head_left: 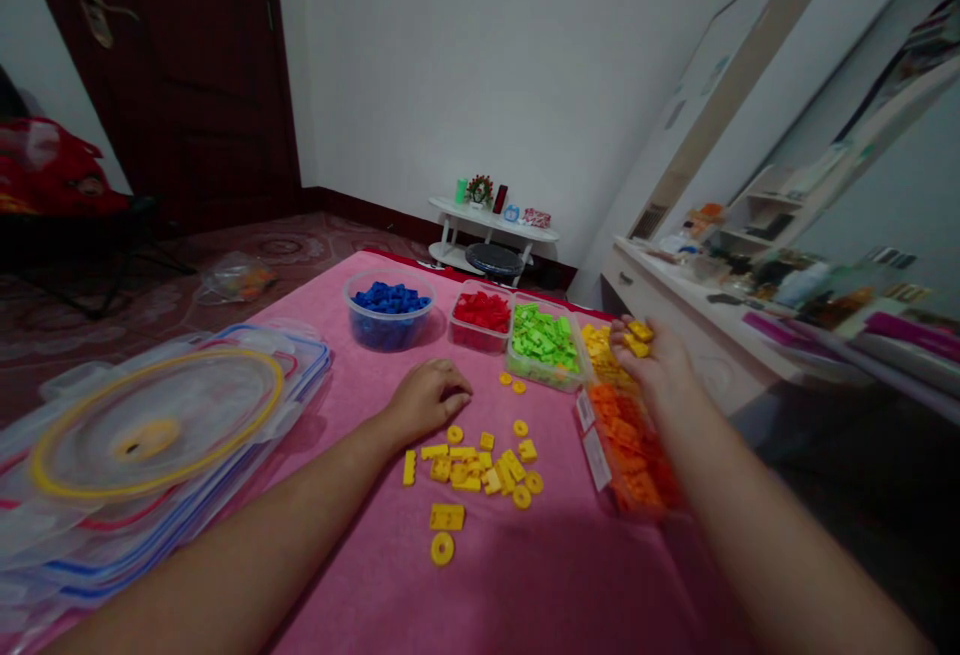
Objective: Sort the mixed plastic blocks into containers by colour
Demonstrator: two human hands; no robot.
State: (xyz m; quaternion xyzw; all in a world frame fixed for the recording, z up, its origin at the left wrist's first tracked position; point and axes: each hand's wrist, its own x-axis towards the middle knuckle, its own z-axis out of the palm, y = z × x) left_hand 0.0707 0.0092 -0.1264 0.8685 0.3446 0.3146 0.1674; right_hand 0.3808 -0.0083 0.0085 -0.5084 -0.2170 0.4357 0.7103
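My left hand rests on the pink cloth, loosely curled with the thumb apart, and nothing shows in it. Just in front of it lies a loose group of yellow building blocks, with several yellow rings such as one among and around them. Over at the right, my right hand is turned palm up, with a few yellow building blocks held at its fingers. It is above a container of yellow pieces, which it partly hides. Closer to me, my right forearm overlaps a clear box of orange pieces.
Along the table's far side stand a round tub of blue pieces, a box of red pieces and a box of green pieces. Stacked clear lids cover the left side. A cluttered dresser stands at the right.
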